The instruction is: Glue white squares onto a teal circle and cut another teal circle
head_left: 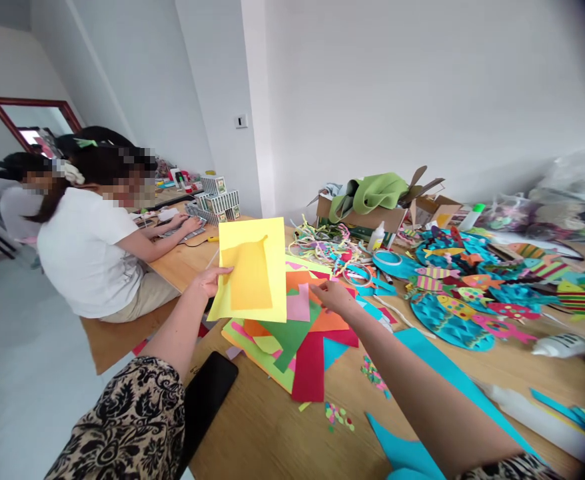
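My left hand (212, 280) pinches the left edge of a yellow sheet (277, 267), held up above the table. A darker yellow piece (250, 277) shows against that sheet. My right hand (330, 295) is closed over the right side of a pile of coloured paper; whatever its fingers hold is too small to make out. Beneath the hands lie a green strip (290, 337), a red piece (308, 370), a pink piece (298, 307) and orange paper (330, 319).
A black phone (212, 393) lies at the table's near left edge. Blue sheets (437, 367), paper fish (472, 293), glue bottles (562, 345) and a cardboard box (362, 217) fill the right and back. A person in white (85, 247) sits at left.
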`<state>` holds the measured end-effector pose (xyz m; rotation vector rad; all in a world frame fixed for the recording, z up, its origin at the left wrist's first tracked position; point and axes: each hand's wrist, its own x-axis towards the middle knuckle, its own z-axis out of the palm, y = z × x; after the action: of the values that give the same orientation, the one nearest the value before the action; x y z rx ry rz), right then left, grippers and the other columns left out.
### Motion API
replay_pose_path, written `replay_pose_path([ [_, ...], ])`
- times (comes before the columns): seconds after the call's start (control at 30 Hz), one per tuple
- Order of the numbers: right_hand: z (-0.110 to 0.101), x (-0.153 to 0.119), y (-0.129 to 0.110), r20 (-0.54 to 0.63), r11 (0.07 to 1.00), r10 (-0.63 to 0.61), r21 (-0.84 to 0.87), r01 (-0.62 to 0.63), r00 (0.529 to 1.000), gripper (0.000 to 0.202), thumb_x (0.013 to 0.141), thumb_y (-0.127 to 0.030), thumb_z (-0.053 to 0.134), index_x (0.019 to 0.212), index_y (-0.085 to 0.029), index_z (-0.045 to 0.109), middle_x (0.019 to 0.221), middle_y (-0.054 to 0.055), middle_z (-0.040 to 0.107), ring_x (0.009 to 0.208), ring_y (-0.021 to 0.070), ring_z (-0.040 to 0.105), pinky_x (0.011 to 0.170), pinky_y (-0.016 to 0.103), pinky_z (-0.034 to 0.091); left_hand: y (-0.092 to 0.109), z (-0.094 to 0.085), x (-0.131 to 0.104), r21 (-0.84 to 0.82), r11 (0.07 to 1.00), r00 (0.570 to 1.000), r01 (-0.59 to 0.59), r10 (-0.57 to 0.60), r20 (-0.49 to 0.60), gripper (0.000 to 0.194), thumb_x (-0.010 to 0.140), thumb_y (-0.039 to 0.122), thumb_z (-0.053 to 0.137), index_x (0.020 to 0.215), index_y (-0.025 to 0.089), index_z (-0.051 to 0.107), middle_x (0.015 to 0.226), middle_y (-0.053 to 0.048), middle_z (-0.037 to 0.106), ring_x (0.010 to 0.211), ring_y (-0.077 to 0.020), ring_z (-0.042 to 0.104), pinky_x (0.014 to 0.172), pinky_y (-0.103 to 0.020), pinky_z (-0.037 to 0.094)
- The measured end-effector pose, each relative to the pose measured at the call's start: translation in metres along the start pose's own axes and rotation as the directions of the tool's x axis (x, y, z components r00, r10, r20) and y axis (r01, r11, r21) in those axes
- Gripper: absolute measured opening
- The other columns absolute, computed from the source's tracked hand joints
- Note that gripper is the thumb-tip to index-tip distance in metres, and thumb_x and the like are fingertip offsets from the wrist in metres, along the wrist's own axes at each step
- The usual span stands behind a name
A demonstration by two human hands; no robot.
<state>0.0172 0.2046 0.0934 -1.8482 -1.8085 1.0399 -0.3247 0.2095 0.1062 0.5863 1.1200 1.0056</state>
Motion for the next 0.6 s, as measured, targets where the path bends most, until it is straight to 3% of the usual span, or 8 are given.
replay_pose_path([
  [0.17, -0.004, -0.002, 0.02, -0.095, 0.963, 0.008, -0.269, -0.034, 0.995, 0.055, 0.076, -0.047, 0.07, 0.113, -0.008, 0.057, 0.12, 0.025, 0.059, 0.117, 0.0365, 0.053, 0.092, 0.041, 0.043, 0.018, -0.006, -0.006, -0.025, 0.999, 0.999, -0.033, 0.032, -0.042, 0.051, 0.073, 0.009, 0.064, 0.123, 0.008, 0.056, 0.083, -0.011, 0.074, 0.08, -0.0297, 0.071, 0.086, -0.047, 0.053],
  [0.4, 0.012, -0.004, 0.025, -0.115, 0.912, 0.037, -0.403, -0.081, 0.993, 0.081, 0.063, -0.041, 0.083, 0.126, -0.004, 0.048, 0.128, 0.026, 0.05, 0.124, 0.0371, 0.046, 0.096, 0.041, 0.042, 0.025, -0.007, -0.008, -0.063, 0.995, 0.993, -0.078, 0.072, -0.091, 0.049, 0.076, 0.009, 0.057, 0.125, 0.008, 0.054, 0.08, -0.01, 0.074, 0.076, -0.0287, 0.072, 0.083, -0.046, 0.056],
  [0.47, 0.012, 0.001, 0.027, -0.107, 0.907, 0.056, -0.409, -0.095, 0.993, 0.075, 0.066, -0.04, 0.081, 0.125, -0.006, 0.049, 0.127, 0.022, 0.052, 0.122, 0.0342, 0.048, 0.096, 0.041, 0.043, 0.026, -0.006, -0.008, -0.073, 0.993, 0.992, -0.089, 0.081, -0.099, 0.048, 0.076, 0.009, 0.057, 0.124, 0.007, 0.055, 0.08, -0.01, 0.074, 0.074, -0.0282, 0.072, 0.082, -0.046, 0.056],
  [0.6, 0.009, 0.011, 0.034, -0.085, 0.911, 0.08, -0.398, -0.107, 0.993, 0.038, 0.089, -0.035, 0.06, 0.121, -0.016, 0.055, 0.123, 0.01, 0.057, 0.107, 0.0239, 0.058, 0.089, 0.045, 0.049, 0.03, -0.002, -0.006, -0.093, 0.991, 0.99, -0.098, 0.088, -0.107, 0.047, 0.076, 0.008, 0.058, 0.122, 0.007, 0.056, 0.08, -0.01, 0.074, 0.074, -0.0276, 0.072, 0.081, -0.044, 0.057],
])
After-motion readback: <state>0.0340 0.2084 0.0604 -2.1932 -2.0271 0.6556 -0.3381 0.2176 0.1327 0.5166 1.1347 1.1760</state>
